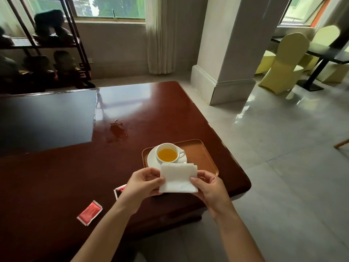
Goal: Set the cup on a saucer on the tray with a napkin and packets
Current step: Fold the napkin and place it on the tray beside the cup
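Shelving (43,44) at far left, dark, with blurred shapes on its levels. Tabletop (75,167) of glossy reddish-brown wood below, a darker panel set into its left part, a small wet spill (118,130) near the middle. Red packet (90,212) flat on the tabletop at lower left, well apart from the tray. Second packet (119,190) just right of it, mostly hidden behind the left wrist. Left hand (140,186) raised above the tabletop's near edge, thumb and fingers pinching the left edge of a folded white napkin (178,177). Napkin held flat between both hands, over the near rim of the tray, not resting on it. Tray (200,156), orange-brown and rectangular, near the tabletop's right corner. White saucer (153,161) on the tray's left half, white cup (167,155) upright on the saucer, filled with yellow-orange liquid, handle to the right. Tray's right half bare. Right hand (209,188) gripping the napkin's right edge, thumb on top, fingers curled beneath. White pillar (226,53) beyond the tabletop, pale tiled floor (283,167) to the right, yellow-covered chairs (283,61) at a dark table at far right.
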{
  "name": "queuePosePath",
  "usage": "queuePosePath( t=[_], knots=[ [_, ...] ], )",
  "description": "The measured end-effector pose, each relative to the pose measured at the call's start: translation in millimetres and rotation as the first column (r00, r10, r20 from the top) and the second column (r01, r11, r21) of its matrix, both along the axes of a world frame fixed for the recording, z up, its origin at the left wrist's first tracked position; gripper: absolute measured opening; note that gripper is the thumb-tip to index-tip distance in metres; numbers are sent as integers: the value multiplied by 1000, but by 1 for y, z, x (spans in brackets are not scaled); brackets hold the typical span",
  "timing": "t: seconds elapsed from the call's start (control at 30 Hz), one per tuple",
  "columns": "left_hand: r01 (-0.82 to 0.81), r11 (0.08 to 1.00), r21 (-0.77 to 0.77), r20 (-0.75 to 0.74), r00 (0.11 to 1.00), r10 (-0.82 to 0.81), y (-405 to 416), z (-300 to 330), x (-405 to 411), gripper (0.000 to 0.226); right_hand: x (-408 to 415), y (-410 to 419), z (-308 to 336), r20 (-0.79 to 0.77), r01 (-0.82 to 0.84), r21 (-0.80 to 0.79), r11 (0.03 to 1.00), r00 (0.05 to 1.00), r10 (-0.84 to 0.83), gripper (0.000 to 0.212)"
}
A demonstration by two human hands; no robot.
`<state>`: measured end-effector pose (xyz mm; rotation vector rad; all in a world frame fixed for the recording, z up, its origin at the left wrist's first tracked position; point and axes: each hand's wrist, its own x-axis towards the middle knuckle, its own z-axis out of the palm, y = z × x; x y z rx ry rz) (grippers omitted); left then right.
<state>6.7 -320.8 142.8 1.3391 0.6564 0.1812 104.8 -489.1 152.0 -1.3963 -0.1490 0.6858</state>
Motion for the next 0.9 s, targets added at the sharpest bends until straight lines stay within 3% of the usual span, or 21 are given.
queuePosePath(
  t=[0.2,0.43,0.9],
  knots=[
    [-54,999,7,-50,997,55,-6,-16,26,9,25,-7,-18,-42,20,-15,1000,999,-21,15],
    [-60,996,-72,-87,995,53,-7,-37,77,9,81,-2,-35,-24,48,-169,984,998,-53,18],
    [-136,957,256,-92,982,165,-22,-80,159,24,180,5,-80,-19,19,-362,932,999,-28,14]
  ],
)
